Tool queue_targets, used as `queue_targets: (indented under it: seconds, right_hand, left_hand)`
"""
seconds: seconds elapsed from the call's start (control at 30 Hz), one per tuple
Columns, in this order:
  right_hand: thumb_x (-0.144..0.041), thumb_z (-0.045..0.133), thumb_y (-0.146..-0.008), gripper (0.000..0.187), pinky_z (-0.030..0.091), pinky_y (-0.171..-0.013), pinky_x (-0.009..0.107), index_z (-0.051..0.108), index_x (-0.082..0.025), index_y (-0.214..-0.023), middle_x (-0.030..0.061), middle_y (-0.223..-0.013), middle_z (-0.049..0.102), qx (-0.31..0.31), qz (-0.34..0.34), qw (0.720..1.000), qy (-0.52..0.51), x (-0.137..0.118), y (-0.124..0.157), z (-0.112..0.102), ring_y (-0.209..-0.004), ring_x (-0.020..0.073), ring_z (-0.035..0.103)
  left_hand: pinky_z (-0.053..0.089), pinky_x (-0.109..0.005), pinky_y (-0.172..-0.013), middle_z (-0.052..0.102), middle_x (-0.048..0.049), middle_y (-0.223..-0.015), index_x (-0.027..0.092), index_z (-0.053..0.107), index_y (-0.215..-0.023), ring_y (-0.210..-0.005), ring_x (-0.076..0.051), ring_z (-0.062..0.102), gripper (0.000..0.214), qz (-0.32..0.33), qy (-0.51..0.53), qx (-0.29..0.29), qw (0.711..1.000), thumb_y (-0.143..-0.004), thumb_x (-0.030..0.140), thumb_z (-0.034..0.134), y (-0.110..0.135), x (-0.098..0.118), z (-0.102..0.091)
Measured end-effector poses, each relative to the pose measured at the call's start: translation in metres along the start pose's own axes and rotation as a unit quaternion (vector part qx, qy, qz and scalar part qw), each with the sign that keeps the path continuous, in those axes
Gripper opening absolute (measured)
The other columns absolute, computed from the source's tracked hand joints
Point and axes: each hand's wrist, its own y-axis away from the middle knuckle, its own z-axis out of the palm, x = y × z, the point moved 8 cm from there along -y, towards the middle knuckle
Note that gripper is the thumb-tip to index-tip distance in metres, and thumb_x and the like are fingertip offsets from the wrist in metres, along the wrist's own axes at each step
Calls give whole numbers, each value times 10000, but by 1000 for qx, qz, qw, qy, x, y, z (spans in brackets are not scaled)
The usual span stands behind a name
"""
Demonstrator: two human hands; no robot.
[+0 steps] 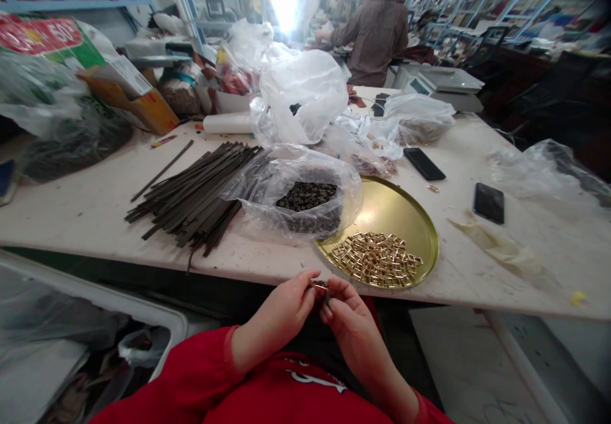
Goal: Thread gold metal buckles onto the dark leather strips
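Observation:
My left hand (286, 301) and my right hand (352, 318) meet in front of the table edge, fingers pinched together. Between them is a small gold buckle (321, 286) with a bit of dark strap on it; the fingers partly hide both. Just beyond, a round gold tray (422, 220) carries a heap of gold rectangular buckles (377, 260). Left of the tray stands an open clear plastic bag (238, 188) full of small dark pieces (308, 198). A pile of long dark strips (195, 195) lies further left.
Two phones (424, 163) (488, 202) lie to the right of the tray. White plastic bags (305, 93) and a white roll (228, 123) stand at the back. A white bin (176, 322) is below the table at left. Another person (375, 35) stands beyond the table.

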Motion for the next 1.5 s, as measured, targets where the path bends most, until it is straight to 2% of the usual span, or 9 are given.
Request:
queue_targets:
  seconds: [0.23,0.5,0.73,0.9,1.0,1.13,1.3,1.4,1.5]
  right_hand:
    - [-350,637,-733,221,441,-567,225,531,-189,-841,-9,-737,546,-16,-104,972,211,-11,4,3,-625,103,514]
    - [-346,629,-744,221,425,-579,235,525,-186,-855,-37,-664,524,-38,-148,945,289,-26,-2,5,-593,104,525]
    - [-335,622,-739,229,419,-597,246,533,-185,-887,-14,-737,547,-43,-132,939,316,-23,-4,7,-641,116,511]
    - [-317,616,-750,182,403,-597,253,553,-197,-871,-5,-735,545,9,-218,880,423,-32,3,3,-637,122,497]
    - [-328,570,-789,144,412,-599,258,549,-190,-824,3,-731,542,-22,-205,882,425,-31,1,6,-637,123,511]
    - [-326,536,-816,144,423,-593,257,554,-182,-816,8,-716,549,-27,-197,891,408,-30,-4,6,-631,123,520]
    - [-280,526,-824,110,440,-644,268,583,-198,-871,25,-804,568,-12,-258,858,444,-39,-3,10,-710,139,536]
    - [-235,535,-819,72,446,-696,277,597,-207,-843,33,-842,566,-10,-312,834,454,-47,4,12,-789,152,548]
    - [-175,546,-807,59,453,-737,286,589,-212,-825,40,-874,574,-4,-374,799,470,-56,13,15,-841,157,557]
  left_hand:
    - [437,-265,-781,630,-66,-941,132,535,-1052,-863,-163,577,266,10,26,28,999,-855,203,370,1,4,-5]
    - [422,-225,-694,619,-34,-810,129,589,-934,-732,-137,547,249,50,52,-59,996,-866,216,366,8,21,0]
    - [288,-320,-1046,394,-127,-1359,84,291,-1364,-1229,-213,389,636,22,52,-92,994,-748,145,435,16,17,8]
    - [319,-406,-1028,456,-147,-1306,71,313,-1357,-1183,-241,445,529,-17,78,-55,995,-877,292,319,11,3,5]
    - [426,-397,-920,593,-135,-1127,77,251,-1382,-1009,-224,567,536,-33,93,-61,993,-884,269,294,9,-2,9]
    - [290,-369,-1050,447,-132,-1317,73,263,-1377,-1199,-206,426,548,0,67,-47,997,-854,217,341,7,0,8]
    - [205,-366,-1091,326,-118,-1403,85,233,-1388,-1280,-197,315,587,18,61,-48,997,-830,197,379,5,-2,8]
    - [329,-368,-1009,437,-140,-1313,82,241,-1384,-1160,-215,442,591,9,91,-59,994,-847,275,399,6,0,9]
    - [465,-298,-697,608,-96,-954,91,260,-1374,-753,-161,555,572,-27,170,-77,982,-888,387,324,7,2,10]
